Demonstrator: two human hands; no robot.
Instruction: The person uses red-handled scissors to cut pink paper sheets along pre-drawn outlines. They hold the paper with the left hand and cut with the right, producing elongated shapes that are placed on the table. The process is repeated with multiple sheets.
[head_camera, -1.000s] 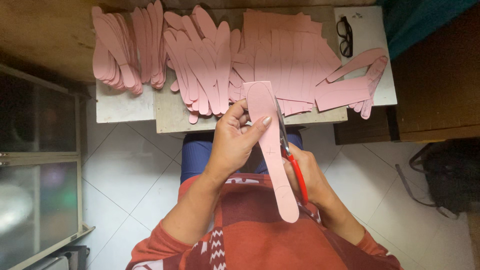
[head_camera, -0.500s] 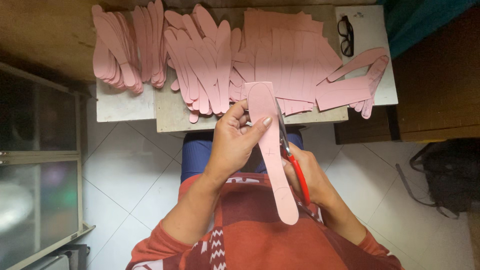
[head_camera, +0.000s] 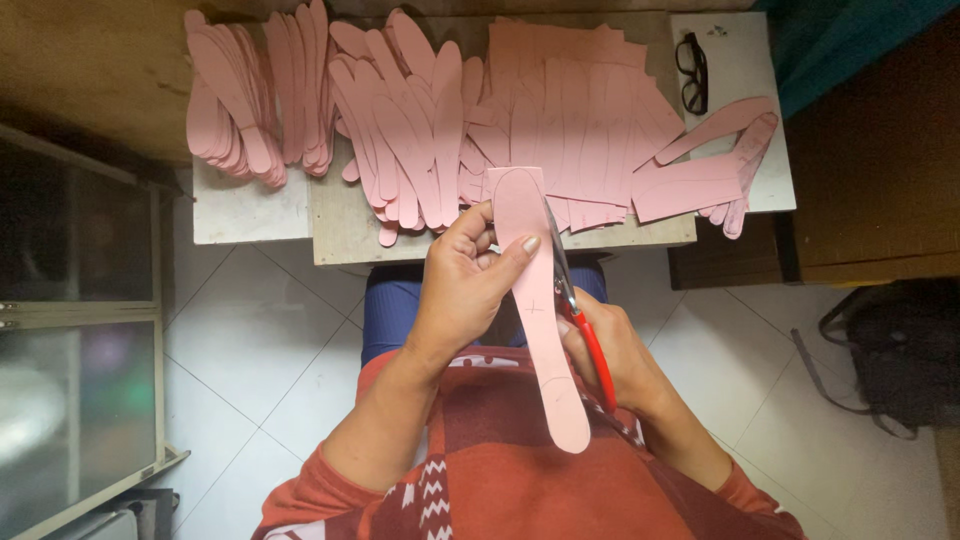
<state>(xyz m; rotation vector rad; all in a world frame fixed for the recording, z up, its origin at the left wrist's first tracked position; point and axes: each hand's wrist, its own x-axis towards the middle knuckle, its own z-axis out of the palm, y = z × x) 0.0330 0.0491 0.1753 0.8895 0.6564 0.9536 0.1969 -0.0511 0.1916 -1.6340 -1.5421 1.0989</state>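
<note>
Long pink sole-shaped cutout (head_camera: 540, 320), pencil-lined, rounded ends, held just below the worktop (head_camera: 340, 235) edge: left hand (head_camera: 465, 290) pinching it, right hand (head_camera: 615, 350) closed on red-handled scissors (head_camera: 580, 315) at its right edge.

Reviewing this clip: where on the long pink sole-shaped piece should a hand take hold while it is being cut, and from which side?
Probably the upper half, from the left. The pink piece is long and thin, and the red-handled scissors in the right hand run along its right edge. The left hand pinches it there now, clear of the blades.
</note>
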